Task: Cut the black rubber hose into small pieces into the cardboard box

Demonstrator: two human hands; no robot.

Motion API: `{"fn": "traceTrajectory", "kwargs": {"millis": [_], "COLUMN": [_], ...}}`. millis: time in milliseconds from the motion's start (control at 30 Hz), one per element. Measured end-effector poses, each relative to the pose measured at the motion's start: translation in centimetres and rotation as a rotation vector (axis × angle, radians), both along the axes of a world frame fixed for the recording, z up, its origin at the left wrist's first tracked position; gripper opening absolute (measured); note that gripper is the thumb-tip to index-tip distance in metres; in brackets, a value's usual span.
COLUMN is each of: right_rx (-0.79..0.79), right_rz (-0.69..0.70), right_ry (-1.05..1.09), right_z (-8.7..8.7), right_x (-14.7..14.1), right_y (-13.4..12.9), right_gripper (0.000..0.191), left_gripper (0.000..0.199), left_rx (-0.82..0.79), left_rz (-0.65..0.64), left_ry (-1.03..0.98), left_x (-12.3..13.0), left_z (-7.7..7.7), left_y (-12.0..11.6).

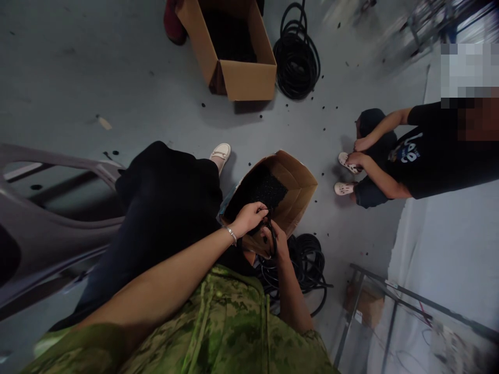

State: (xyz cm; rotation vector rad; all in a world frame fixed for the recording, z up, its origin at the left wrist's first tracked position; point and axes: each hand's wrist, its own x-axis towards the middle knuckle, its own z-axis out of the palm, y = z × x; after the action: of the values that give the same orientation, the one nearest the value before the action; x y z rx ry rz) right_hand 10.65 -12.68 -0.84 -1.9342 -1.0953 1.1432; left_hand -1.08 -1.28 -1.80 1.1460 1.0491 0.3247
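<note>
Both of my hands work close together over the near side of an open cardboard box. A heap of small black pieces lies inside it. My left hand, with a bracelet at the wrist, has its thumb and fingers pinched together around a small dark end. Just to its right, my right hand is closed with its fingers curled. A curved black hose runs along the right hand; its detail is dark, and whether a tool is there too cannot be made out. Coiled black hose lies on the floor beside the box.
Ahead stands a bigger cardboard box with dark contents, beside another hose coil. A person in a black shirt sits at the right. A grey chair is at left, a metal frame at lower right. Black bits dot the floor.
</note>
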Motion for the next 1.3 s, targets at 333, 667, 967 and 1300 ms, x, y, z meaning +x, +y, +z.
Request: {"fn": "traceTrajectory", "kwargs": {"millis": [333,667,967,1300], "right_rx": [-0.02,-0.021,-0.021,-0.024], "right_rz": [0.023,0.019,0.034,0.053], "right_ry": [-0.011,0.007,-0.028,-0.035], "right_z": [0.0,-0.2,-0.9,-1.0], "right_x": [0.3,0.3,0.6,0.7], "right_y": [-0.2,0.0,0.1,0.0], "right_gripper": [0.045,0.047,0.046,0.047], "left_gripper": [0.02,0.019,0.02,0.022], "left_rx": [0.041,0.028,0.06,0.062], "left_rz": [-0.018,-0.031,-0.031,-0.06], "left_ry": [0.018,0.037,0.029,0.058], "left_x": [-0.1,-0.1,-0.2,-0.2], "left_z": [0.1,0.2,0.0,0.1], "left_y": [0.2,0.1,0.1,0.2]}}
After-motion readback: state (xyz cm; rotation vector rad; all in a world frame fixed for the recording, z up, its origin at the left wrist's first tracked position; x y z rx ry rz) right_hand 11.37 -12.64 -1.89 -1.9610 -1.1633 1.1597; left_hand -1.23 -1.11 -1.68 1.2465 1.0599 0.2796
